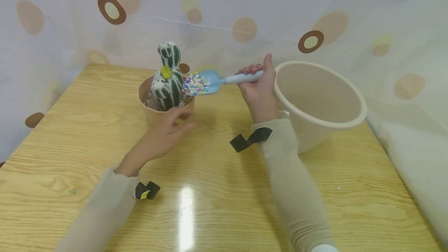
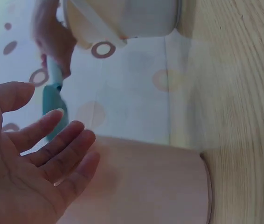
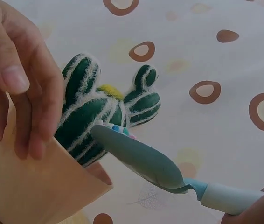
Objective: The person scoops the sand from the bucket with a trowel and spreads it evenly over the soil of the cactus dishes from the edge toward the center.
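Observation:
My right hand [image 1: 260,92] grips the pale handle of a small blue shovel [image 1: 212,81]. On its blade lies a heap of multicoloured pebbles [image 1: 196,84], at the right rim of a peach plant pot [image 1: 148,114]. A green cactus with white fuzz and a yellow flower [image 1: 168,84] stands in that pot, with pebbles around its base. In front of the pot is my left hand [image 1: 164,135], its fingers loosely spread and holding nothing. The left wrist view shows that palm [image 2: 24,172] beside the pot's wall [image 2: 146,182].
A large cream bucket [image 1: 325,123] stands to the right, beside my right wrist, with a few coloured bits inside. The wooden table [image 1: 217,174] meets a patterned curtain [image 1: 217,22] at the back and sides. A small green pebble [image 1: 73,191] lies at the left.

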A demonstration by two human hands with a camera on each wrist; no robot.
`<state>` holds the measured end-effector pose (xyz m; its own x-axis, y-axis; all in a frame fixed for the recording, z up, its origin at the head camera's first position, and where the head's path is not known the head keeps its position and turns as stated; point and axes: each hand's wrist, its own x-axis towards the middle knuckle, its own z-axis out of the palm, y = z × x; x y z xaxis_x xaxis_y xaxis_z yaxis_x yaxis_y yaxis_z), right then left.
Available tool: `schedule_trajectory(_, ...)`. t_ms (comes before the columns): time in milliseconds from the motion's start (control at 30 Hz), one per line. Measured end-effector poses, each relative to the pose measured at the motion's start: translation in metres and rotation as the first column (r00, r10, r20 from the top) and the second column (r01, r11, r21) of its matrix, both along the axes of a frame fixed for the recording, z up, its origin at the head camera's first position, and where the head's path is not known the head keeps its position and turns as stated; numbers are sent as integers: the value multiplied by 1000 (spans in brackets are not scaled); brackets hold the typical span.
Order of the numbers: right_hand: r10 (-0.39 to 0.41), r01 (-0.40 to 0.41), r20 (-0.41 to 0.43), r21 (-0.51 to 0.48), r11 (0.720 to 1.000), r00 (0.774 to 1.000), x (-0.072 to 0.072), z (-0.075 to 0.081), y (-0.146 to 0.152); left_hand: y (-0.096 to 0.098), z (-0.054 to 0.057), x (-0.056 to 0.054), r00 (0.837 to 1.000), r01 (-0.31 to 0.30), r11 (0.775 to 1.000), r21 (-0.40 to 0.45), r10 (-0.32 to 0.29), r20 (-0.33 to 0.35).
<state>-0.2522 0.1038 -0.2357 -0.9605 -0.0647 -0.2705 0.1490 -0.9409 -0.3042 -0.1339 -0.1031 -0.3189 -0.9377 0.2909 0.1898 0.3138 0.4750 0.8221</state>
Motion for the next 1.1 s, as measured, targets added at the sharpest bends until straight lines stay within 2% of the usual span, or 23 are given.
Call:
schedule_trajectory(133,-7,7,12,-1,1000,1000,0,-5,-1,-16,3,6,996,-88,996,5,88,-16)
schedule_trajectory(233,-6,6,-2,3,1000,1000,-1,-9,-1,-25,9,9,976,-209,978,8,209,-63)
schedule_trajectory(300,-7,7,-17,18,1000,1000,-2,-11,-2,-29,11,9,949,-300,953,34,302,-91)
schedule_trajectory(433,-19,20,-30,50,999,999,-3,-16,-3,-35,10,5,882,-453,887,90,461,-101)
schedule_trajectory(533,-21,22,-21,54,998,1000,-5,-20,-3,-38,6,0,838,-525,840,135,539,-91)
schedule_trajectory(600,-19,20,-16,54,998,1000,-6,-21,-3,-39,2,-4,824,-545,821,169,562,-72)
schedule_trajectory(667,-18,19,-13,55,998,1000,-6,-21,-4,-42,-1,-9,829,-539,817,206,558,-41)
schedule_trajectory(733,-18,18,-11,48,999,1000,-7,-21,-4,-45,-4,-12,855,-506,830,235,518,14)
schedule_trajectory(833,-21,21,-10,47,999,1000,-8,-21,-4,-51,-7,-17,901,-434,863,259,423,99)
schedule_trajectory(900,-24,25,-10,50,998,1000,-9,-21,-4,-54,-8,-19,923,-384,883,271,357,142)
schedule_trajectory(967,-28,29,-5,47,998,1000,-10,-20,-4,-57,-11,-22,934,-349,896,274,311,173)
schedule_trajectory(1100,-29,30,-6,58,998,1000,-10,-20,-3,-64,-14,-27,945,-308,913,268,259,201)
